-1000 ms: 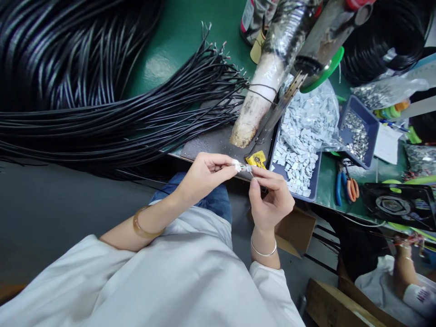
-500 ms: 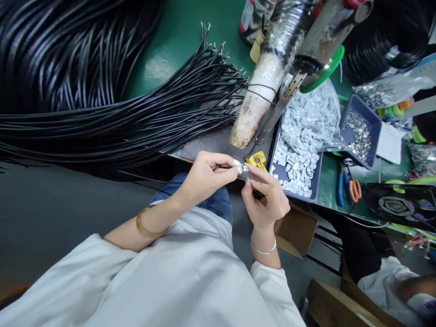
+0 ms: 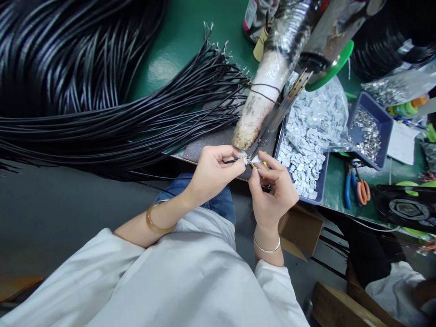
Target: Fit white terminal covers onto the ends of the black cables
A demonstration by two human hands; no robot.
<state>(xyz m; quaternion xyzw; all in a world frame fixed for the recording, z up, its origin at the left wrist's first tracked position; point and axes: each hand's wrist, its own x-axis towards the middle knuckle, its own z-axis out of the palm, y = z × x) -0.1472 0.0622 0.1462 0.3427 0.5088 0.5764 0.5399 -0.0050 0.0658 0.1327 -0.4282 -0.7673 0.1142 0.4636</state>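
My left hand (image 3: pixel 218 170) is closed in a pinch on a black cable (image 3: pixel 230 161), close to its end. Fine pale wire ends poke out past the fingertips, too small to make out well. Between thumb and forefinger, my right hand (image 3: pixel 274 190) grips a small pale flat piece (image 3: pixel 255 160) right beside that cable end; whether the two touch, I cannot tell. Behind the right fingers, something yellow (image 3: pixel 265 154) is mostly covered. Both hands are at the table's front edge, below a white, plastic-wrapped tube (image 3: pixel 257 102) with a browned tip.
Many black cables (image 3: pixel 163 109) with stripped ends lie across the green table (image 3: pixel 160 68). To the right are a blue tray (image 3: pixel 322 197) of small pale pieces, a bin (image 3: pixel 384 127) of metal parts and orange-and-blue pliers (image 3: pixel 356 186). A cardboard box (image 3: pixel 301 231) stands below; another person sits lower right.
The right fingers have shifted up, and the pale piece between them shows more plainly, covering more of the yellow thing. My left hand keeps its pinch on the cable. The view has shifted slightly.
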